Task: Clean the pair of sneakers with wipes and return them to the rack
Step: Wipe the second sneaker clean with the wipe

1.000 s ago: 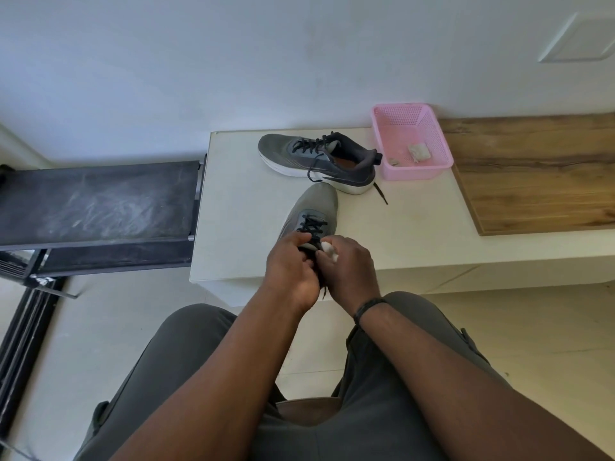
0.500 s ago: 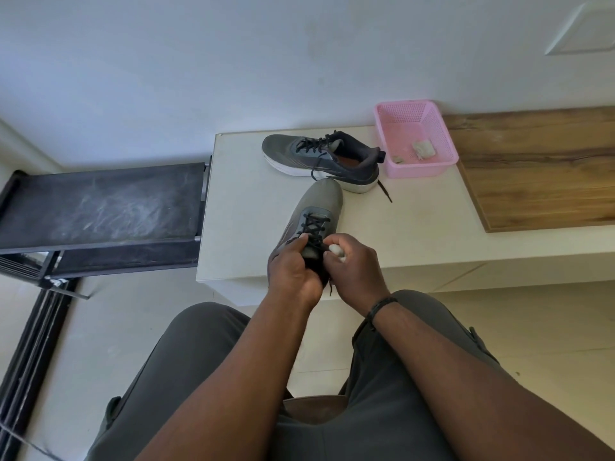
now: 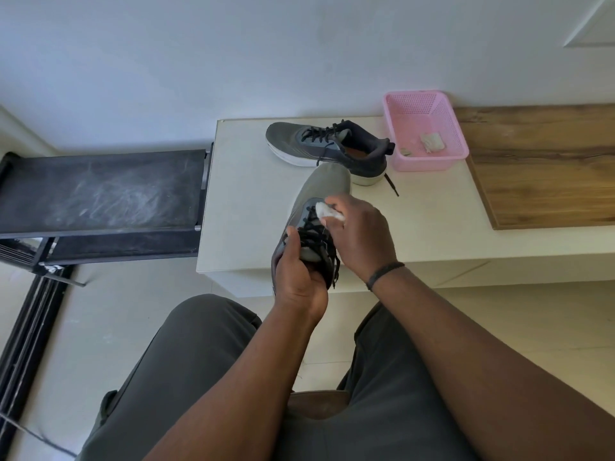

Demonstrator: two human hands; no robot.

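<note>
Wiping 1 sneaker at the bench
Left hand [image 3: 301, 277] grips the near sneaker [image 3: 327, 183]; right hand [image 3: 361, 234] pinches a wipe [image 3: 324, 211] on its laces; second sneaker [image 3: 299, 139] at 12 o'clock.

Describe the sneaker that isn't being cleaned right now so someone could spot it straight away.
Find the white table against the wall. At its far edge, just left of the pink basket, lies a dark grey sneaker with black laces, toe pointing left. Unlike its partner, no hands touch it.
</note>
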